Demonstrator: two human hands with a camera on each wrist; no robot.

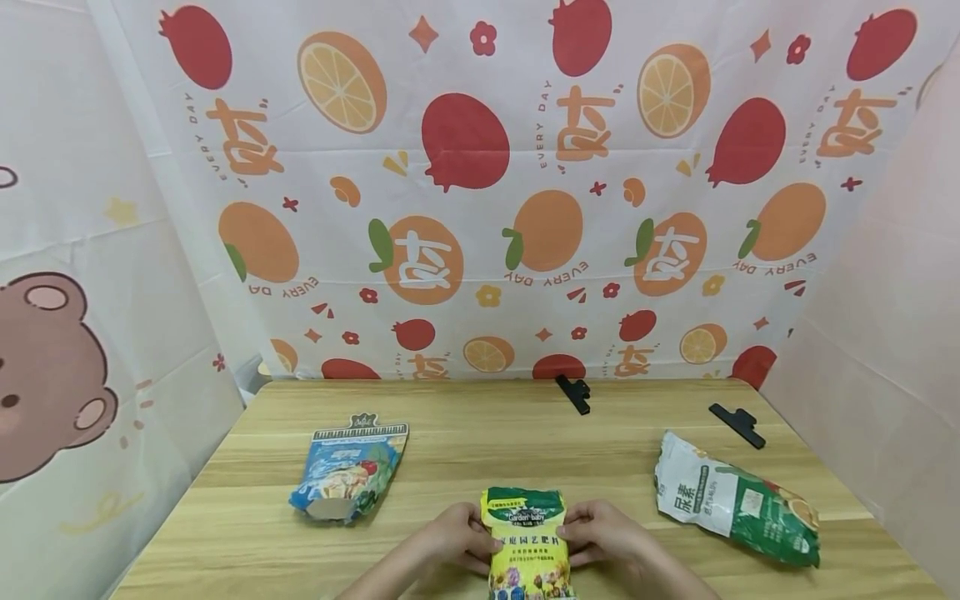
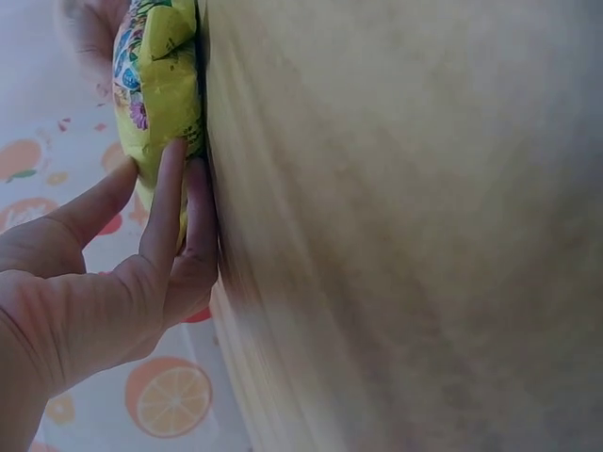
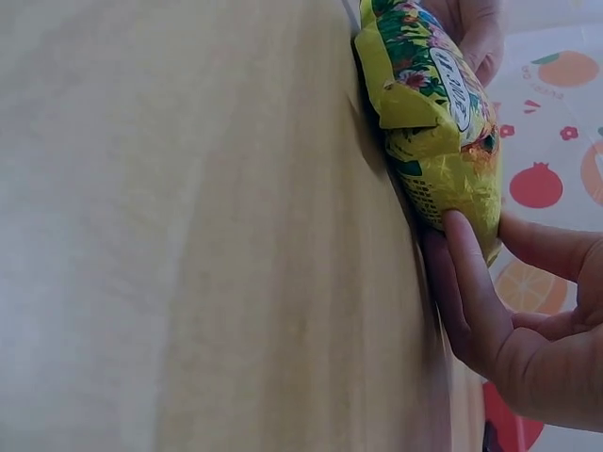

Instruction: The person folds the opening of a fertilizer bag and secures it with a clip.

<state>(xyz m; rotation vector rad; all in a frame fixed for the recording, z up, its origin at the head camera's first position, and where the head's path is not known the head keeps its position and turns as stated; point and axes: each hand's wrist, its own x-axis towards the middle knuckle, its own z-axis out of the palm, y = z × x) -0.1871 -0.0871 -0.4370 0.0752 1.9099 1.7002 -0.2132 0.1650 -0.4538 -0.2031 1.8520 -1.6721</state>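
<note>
A yellow and green fertilizer bag (image 1: 527, 542) lies on the wooden table at the near middle, its printed front facing up. My left hand (image 1: 459, 537) grips its left edge, thumb on the upper side and fingers low along the side in the left wrist view. From the opposite side, my right hand (image 1: 603, 537) pinches the right edge; its thumb and fingers (image 3: 476, 282) touch the crinkled yellow wrapper in the right wrist view. The bag's lower end is cut off by the head view's bottom border.
To the left lies a blue bag (image 1: 347, 471) with a crested top edge. A white and green bag (image 1: 735, 500) lies at right. Two black clips, one at the back edge (image 1: 574, 394) and another farther right (image 1: 738, 425), rest on the table (image 1: 465, 442). Printed cloth surrounds it.
</note>
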